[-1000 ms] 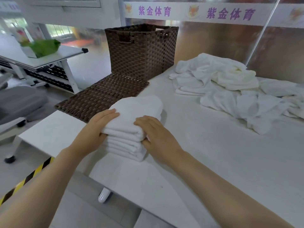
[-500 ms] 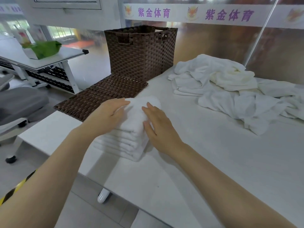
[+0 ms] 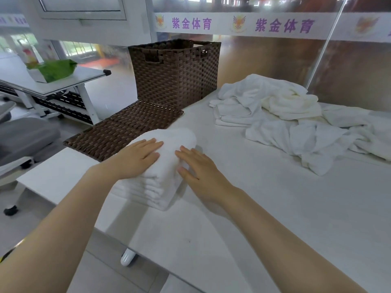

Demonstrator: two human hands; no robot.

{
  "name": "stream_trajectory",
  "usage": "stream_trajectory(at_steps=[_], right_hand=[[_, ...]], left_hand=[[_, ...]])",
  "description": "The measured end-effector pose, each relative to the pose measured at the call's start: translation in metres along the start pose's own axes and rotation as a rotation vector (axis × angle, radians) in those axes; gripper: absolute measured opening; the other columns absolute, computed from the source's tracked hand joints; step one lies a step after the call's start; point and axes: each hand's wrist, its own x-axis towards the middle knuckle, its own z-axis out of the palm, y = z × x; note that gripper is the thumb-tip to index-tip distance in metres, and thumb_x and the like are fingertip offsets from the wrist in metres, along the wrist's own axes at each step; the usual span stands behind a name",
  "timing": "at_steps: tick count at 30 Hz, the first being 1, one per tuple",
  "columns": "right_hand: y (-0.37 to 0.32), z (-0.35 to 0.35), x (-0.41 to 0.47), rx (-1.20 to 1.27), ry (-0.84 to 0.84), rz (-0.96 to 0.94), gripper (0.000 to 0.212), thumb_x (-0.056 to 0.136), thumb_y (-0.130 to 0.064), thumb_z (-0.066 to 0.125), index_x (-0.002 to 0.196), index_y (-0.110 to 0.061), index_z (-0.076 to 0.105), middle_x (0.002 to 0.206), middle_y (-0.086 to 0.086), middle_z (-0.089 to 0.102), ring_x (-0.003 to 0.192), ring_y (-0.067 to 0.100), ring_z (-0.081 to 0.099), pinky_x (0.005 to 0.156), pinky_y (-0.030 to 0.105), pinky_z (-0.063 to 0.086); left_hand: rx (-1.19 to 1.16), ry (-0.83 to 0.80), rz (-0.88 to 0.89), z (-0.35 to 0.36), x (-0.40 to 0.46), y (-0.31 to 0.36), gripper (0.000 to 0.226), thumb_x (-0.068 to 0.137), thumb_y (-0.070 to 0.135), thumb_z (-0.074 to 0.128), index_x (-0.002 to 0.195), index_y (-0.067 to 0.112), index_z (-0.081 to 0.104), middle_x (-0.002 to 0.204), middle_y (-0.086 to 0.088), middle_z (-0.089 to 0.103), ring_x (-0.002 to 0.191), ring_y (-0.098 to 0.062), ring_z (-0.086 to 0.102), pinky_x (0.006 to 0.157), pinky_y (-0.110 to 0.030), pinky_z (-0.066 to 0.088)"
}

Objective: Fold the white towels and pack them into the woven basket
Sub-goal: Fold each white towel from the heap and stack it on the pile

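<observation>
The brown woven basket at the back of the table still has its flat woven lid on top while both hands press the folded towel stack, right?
Not quite. The head view shows the brown woven basket open, its flat woven lid lying on the white table in front of it. Both the left hand and right hand do press the stack of folded white towels.

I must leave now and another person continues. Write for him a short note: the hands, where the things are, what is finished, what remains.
Left hand: flat on top of the folded towel stack, fingers straight.
Right hand: open, resting against the stack's right side.
The stack sits at the table's near left corner, beside the basket lid.
Woven basket: upright behind the lid; its inside cannot be seen.
Done: one stack folded.
Left: put the stack into the basket, then fold the loose towel pile on the right.
</observation>
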Motion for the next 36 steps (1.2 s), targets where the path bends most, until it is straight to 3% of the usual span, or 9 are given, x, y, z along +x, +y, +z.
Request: stream_trajectory(at_steps=[3, 5, 11, 21, 25, 28, 32, 34, 36], right_hand=[[0.017, -0.02, -0.019, 0.025, 0.053, 0.065, 0.052, 0.104, -0.039, 0.041, 0.153, -0.028, 0.029, 0.162, -0.007, 0.021, 0.15, 0.013, 0.012, 0.122, 0.03, 0.01], [0.036, -0.033, -0.035, 0.033, 0.073, 0.147, 0.054, 0.104, -0.041, 0.04, 0.154, -0.029, 0.026, 0.163, -0.008, 0.019, 0.151, 0.013, 0.011, 0.121, 0.03, 0.01], [0.102, -0.073, -0.089, 0.042, 0.195, 0.403, 0.057, 0.103, -0.04, 0.044, 0.155, -0.026, 0.025, 0.161, -0.006, 0.023, 0.149, 0.013, 0.016, 0.122, 0.034, 0.016], [0.181, -0.116, -0.17, -0.064, 0.448, 0.71, 0.054, 0.096, -0.014, 0.053, 0.147, -0.009, 0.036, 0.149, 0.009, 0.04, 0.137, 0.026, 0.033, 0.111, 0.028, 0.024], [0.199, -0.117, -0.165, -0.045, 0.591, 0.706, 0.058, 0.091, -0.01, 0.058, 0.145, -0.011, 0.037, 0.146, 0.007, 0.043, 0.134, 0.027, 0.039, 0.109, 0.033, 0.031], [0.213, -0.12, -0.154, -0.11, 0.59, 0.693, 0.065, 0.091, -0.028, 0.063, 0.148, -0.017, 0.033, 0.152, 0.009, 0.037, 0.137, 0.029, 0.037, 0.111, 0.042, 0.035], [0.231, -0.121, -0.128, -0.228, 0.523, 0.732, 0.074, 0.089, -0.046, 0.064, 0.149, -0.016, 0.032, 0.156, 0.014, 0.028, 0.141, 0.033, 0.028, 0.113, 0.048, 0.033], [0.237, -0.121, -0.116, -0.319, 0.516, 0.642, 0.058, 0.09, -0.036, 0.064, 0.14, -0.014, 0.045, 0.149, 0.013, 0.039, 0.137, 0.033, 0.034, 0.108, 0.048, 0.039], [0.24, -0.121, -0.111, -0.392, 0.526, 0.56, 0.032, 0.089, -0.022, 0.063, 0.119, -0.01, 0.061, 0.127, 0.009, 0.058, 0.121, 0.031, 0.049, 0.091, 0.046, 0.051]], left_hand=[[0.103, 0.078, -0.065, -0.016, 0.005, 0.021, 0.046, 0.104, 0.035, 0.033, 0.145, 0.018, 0.045, 0.149, 0.0, 0.045, 0.139, -0.02, 0.037, 0.115, -0.032, 0.023], [0.102, 0.161, -0.044, -0.019, 0.011, 0.04, 0.04, 0.104, 0.031, 0.034, 0.138, 0.018, 0.052, 0.141, -0.001, 0.053, 0.131, -0.022, 0.044, 0.111, -0.035, 0.03], [-0.018, 0.227, 0.13, -0.004, 0.046, 0.117, 0.048, 0.102, 0.042, 0.041, 0.146, 0.024, 0.042, 0.155, 0.001, 0.036, 0.143, -0.019, 0.029, 0.117, -0.03, 0.016], [-0.246, 0.004, 0.279, 0.097, 0.096, 0.246, 0.053, 0.1, 0.038, 0.046, 0.15, 0.026, 0.033, 0.161, 0.004, 0.022, 0.146, -0.014, 0.018, 0.115, -0.029, 0.019], [-0.281, -0.039, 0.245, 0.124, 0.102, 0.268, 0.055, 0.101, 0.037, 0.042, 0.152, 0.022, 0.028, 0.161, 0.001, 0.019, 0.147, -0.016, 0.016, 0.118, -0.03, 0.013], [-0.168, 0.048, 0.274, 0.143, 0.102, 0.268, 0.07, 0.087, 0.051, 0.022, 0.147, 0.018, 0.04, 0.155, -0.003, 0.035, 0.143, -0.021, 0.03, 0.119, -0.034, 0.018], [-0.168, 0.094, 0.317, 0.15, 0.106, 0.262, 0.079, 0.078, 0.052, 0.017, 0.139, 0.017, 0.053, 0.149, -0.003, 0.045, 0.139, -0.022, 0.038, 0.117, -0.031, 0.02], [-0.185, 0.103, 0.325, 0.151, 0.107, 0.261, 0.078, 0.078, 0.052, 0.018, 0.138, 0.018, 0.054, 0.15, -0.001, 0.045, 0.14, -0.02, 0.038, 0.116, -0.027, 0.017], [-0.219, 0.113, 0.331, 0.153, 0.106, 0.26, 0.075, 0.079, 0.051, 0.021, 0.138, 0.018, 0.053, 0.149, 0.0, 0.046, 0.138, -0.019, 0.04, 0.114, -0.024, 0.017]])
